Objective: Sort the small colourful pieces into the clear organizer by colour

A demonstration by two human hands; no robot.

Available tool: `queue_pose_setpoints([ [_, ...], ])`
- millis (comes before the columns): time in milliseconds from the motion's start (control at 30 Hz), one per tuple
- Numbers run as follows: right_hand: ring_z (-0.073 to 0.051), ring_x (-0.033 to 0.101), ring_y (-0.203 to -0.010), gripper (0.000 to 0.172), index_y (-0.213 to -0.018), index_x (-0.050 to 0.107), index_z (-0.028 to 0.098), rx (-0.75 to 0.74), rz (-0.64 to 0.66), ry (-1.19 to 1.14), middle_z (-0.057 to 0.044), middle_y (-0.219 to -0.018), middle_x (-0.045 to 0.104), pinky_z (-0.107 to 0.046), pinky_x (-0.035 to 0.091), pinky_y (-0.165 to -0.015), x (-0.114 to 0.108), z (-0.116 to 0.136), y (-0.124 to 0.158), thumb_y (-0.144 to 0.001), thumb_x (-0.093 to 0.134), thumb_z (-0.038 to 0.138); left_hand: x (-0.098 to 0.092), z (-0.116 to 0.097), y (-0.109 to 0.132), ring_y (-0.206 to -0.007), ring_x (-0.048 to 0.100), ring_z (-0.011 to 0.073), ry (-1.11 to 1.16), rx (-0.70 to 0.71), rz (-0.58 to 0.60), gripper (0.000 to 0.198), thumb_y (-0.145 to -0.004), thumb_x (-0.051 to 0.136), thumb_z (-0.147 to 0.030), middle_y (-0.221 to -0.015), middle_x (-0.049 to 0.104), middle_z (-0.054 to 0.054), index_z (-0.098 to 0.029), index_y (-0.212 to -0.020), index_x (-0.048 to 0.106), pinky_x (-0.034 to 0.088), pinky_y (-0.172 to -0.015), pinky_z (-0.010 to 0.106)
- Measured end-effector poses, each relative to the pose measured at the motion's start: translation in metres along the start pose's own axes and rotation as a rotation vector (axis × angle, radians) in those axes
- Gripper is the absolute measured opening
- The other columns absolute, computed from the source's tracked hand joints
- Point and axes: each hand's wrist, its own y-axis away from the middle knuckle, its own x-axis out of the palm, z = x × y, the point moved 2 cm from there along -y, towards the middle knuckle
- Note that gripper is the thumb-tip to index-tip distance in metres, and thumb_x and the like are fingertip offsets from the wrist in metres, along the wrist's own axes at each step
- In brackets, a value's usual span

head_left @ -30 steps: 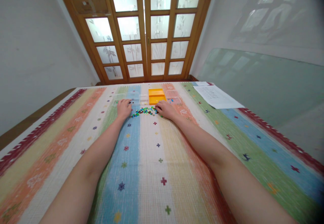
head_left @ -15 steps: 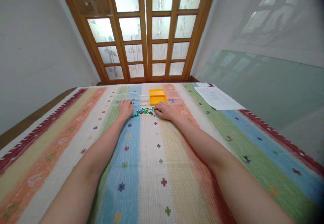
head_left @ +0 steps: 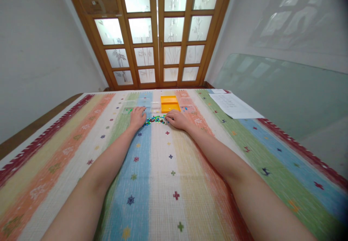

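Small mixed-colour pieces, mostly green, blue and dark, lie in a loose pile on the striped cloth; they look like beads, but are too small to tell. My left hand is at the pile's left end, in front of a clear plastic box with a few green pieces in it. Its fingers are loosely bent and apart, with nothing visible in them. My right hand rests at the pile's right end, fingertips closed together against the pieces; whatever they hold is hidden.
An open orange box stands behind the pile. Beside it are a small clear container and another clear box with a few blue pieces. A printed paper sheet lies at the right of the table. Glazed wooden doors are beyond.
My left hand has moved slightly right, from the near side of the left clear box towards the pile; green pieces in that box show more now. My right hand has hardly moved.
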Motion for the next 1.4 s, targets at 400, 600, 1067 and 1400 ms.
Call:
queue_pose_setpoints([
  [400, -0.023, 0.065, -0.093, 0.034, -0.087, 0.077, 0.020, -0.007, -0.004, -0.111, -0.009, -0.096, 0.077, -0.035, 0.047, -0.089, 0.0071, -0.0053, -0.0015, -0.106, 0.051, 0.030, 0.0072, 0.0008, 0.0009, -0.132, 0.058, 0.0284, 0.025, 0.036, 0.005, 0.041, -0.093, 0.054, -0.022, -0.138, 0.070, 0.010, -0.019, -0.130, 0.072, 0.041, -0.122, 0.048],
  [600, -0.022, 0.063, -0.092, 0.036, -0.085, 0.075, 0.019, 0.024, 0.007, -0.076, -0.009, -0.094, 0.075, -0.033, 0.045, -0.087, 0.0070, -0.0057, -0.0009, -0.107, 0.050, 0.031, 0.0052, -0.0027, 0.0013, -0.133, 0.058, 0.0292, 0.043, 0.032, 0.028, 0.041, -0.092, 0.055, -0.021, -0.138, 0.070, 0.011, -0.018, -0.130, 0.072, 0.040, -0.123, 0.048],
  [1067, -0.023, 0.066, -0.101, 0.037, -0.094, 0.081, 0.021, -0.016, 0.027, -0.026, -0.010, -0.104, 0.078, -0.037, 0.048, -0.094, 0.0028, 0.0005, 0.0003, -0.109, 0.050, 0.035, 0.0008, -0.0073, 0.0022, -0.135, 0.056, 0.0308, 0.050, 0.021, 0.048, 0.043, -0.092, 0.055, -0.023, -0.138, 0.070, 0.010, -0.021, -0.132, 0.072, 0.040, -0.122, 0.052],
  [1400, -0.023, 0.065, -0.100, 0.041, -0.094, 0.080, 0.019, -0.034, 0.063, 0.023, -0.010, -0.104, 0.078, -0.037, 0.047, -0.095, 0.0038, 0.0021, -0.0015, -0.111, 0.046, 0.035, 0.0038, -0.0051, 0.0021, -0.135, 0.056, 0.0299, 0.032, 0.036, 0.047, 0.042, -0.093, 0.055, -0.023, -0.139, 0.069, 0.011, -0.019, -0.131, 0.072, 0.041, -0.122, 0.050],
])
